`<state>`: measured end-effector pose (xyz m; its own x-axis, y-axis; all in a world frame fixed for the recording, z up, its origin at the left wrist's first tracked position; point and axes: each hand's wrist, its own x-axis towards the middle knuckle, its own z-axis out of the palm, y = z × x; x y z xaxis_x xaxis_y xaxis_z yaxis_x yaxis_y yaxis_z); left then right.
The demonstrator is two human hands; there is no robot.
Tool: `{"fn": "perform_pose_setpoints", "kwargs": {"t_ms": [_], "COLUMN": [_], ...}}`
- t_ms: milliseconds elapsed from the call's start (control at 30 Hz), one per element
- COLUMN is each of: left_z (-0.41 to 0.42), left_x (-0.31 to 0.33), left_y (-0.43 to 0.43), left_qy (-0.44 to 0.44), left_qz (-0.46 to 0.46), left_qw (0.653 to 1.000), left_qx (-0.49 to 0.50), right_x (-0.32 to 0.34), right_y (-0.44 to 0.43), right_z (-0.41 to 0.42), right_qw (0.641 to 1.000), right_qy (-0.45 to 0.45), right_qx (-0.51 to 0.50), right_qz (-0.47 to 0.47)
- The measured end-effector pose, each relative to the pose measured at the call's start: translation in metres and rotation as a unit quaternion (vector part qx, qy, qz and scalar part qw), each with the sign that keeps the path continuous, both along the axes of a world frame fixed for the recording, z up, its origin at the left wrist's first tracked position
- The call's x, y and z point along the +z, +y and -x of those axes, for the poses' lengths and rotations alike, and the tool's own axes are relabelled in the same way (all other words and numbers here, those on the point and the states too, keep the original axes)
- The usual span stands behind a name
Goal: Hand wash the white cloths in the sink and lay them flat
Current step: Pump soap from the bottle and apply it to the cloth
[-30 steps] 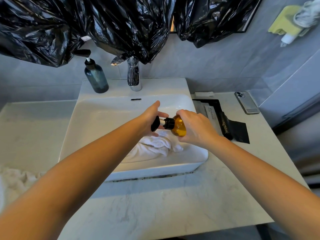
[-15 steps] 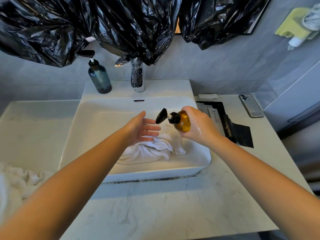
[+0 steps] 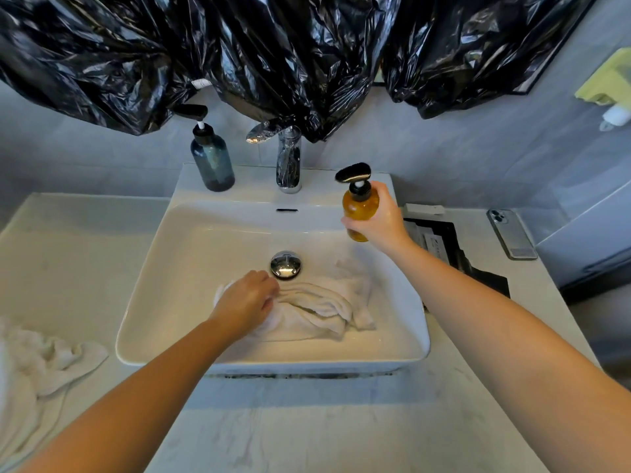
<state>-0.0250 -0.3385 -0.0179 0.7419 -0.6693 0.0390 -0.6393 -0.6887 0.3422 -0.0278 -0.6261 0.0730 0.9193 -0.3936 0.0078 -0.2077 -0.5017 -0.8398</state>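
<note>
Our left hand (image 3: 247, 302) curls into the white cloth (image 3: 324, 308) bunched near the front edge of the sink (image 3: 307, 361), seemingly to start scrubbing, while our right hand (image 3: 382, 218) grips the amber pump bottle (image 3: 360, 208) upright above its back right corner, likely parking it; 1 spare cloth (image 3: 44, 363) waits at the left edge of the counter (image 3: 307, 425).

One wide-angle view, worn on the person's head, looks forward and down from the front edge of the tabletop (image 3: 307, 431). The sink (image 3: 273, 367) lies close below, at the middle of the frame. The tap (image 3: 288, 162) and the wall (image 3: 444, 148) fill the top, and straight lines bow toward the edges.
</note>
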Motion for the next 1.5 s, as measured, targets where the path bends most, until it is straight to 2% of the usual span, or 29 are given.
{"fn": "perform_pose_setpoints", "kwargs": {"t_ms": [67,267,333,433,500,633,700,800,867,967,1000,1033,1133,1233,1367,1433,1500], "left_z": [-0.004,-0.008,-0.009,-0.015,-0.019,-0.024,-0.017,-0.008,-0.012,-0.016,-0.014,-0.011,-0.021,-0.05,-0.048,-0.041,-0.033], "left_x": [-0.011,-0.024,-0.027,-0.028,-0.03,-0.029,-0.033,-0.034,-0.032,-0.03,-0.03,-0.029,-0.023,-0.019,-0.037,-0.04,-0.039], "left_y": [0.006,0.012,0.013,0.015,0.015,0.012,0.015,0.029,0.039,0.04,0.037,0.034,0.029,0.02,0.009,0.014,0.023], "left_qy": [-0.118,-0.173,-0.181,-0.135,-0.109,-0.079,-0.09,-0.117,-0.13,-0.12,-0.12,-0.122,-0.155,-0.178,-0.16,-0.165,-0.128], "left_qz": [-0.028,-0.081,-0.085,-0.123,-0.137,-0.151,-0.126,-0.072,-0.059,-0.056,-0.048,-0.031,0.01,-0.048,-0.132,-0.102,-0.07], "left_qw": [0.989,0.977,0.977,0.983,0.984,0.985,0.988,0.987,0.985,0.99,0.991,0.991,0.986,0.983,0.978,0.98,0.986], "left_qx": [-0.08,-0.093,-0.07,0.006,-0.005,-0.019,-0.031,-0.08,-0.098,-0.051,-0.044,-0.046,-0.059,-0.009,0.003,-0.034,-0.075], "right_x": [0.003,-0.002,-0.003,-0.001,0.0,-0.016,-0.034,-0.056,-0.067,-0.077,-0.08,-0.079,-0.074,-0.075,-0.092,-0.096,-0.095], "right_y": [-0.006,-0.017,-0.021,-0.024,-0.021,0.012,0.04,0.075,0.089,0.101,0.101,0.101,0.098,0.106,0.119,0.116,0.109], "right_z": [-0.02,-0.073,-0.086,-0.099,-0.096,-0.046,-0.003,0.037,0.043,0.048,0.05,0.052,0.053,0.051,0.05,0.053,0.059], "right_qw": [0.999,0.993,0.993,0.995,0.994,0.981,0.993,0.995,0.958,0.864,0.844,0.841,0.88,0.91,0.866,0.855,0.842], "right_qy": [-0.01,-0.013,-0.015,-0.002,0.0,-0.062,-0.041,0.018,0.071,0.19,0.204,0.202,0.172,0.154,0.21,0.198,0.189], "right_qx": [-0.032,-0.073,-0.073,-0.064,-0.072,-0.155,-0.099,0.089,0.223,0.328,0.337,0.335,0.304,0.244,0.247,0.266,0.299], "right_qz": [-0.036,-0.088,-0.089,-0.082,-0.084,-0.098,-0.054,0.046,0.167,0.332,0.364,0.375,0.322,0.297,0.382,0.398,0.407]}}
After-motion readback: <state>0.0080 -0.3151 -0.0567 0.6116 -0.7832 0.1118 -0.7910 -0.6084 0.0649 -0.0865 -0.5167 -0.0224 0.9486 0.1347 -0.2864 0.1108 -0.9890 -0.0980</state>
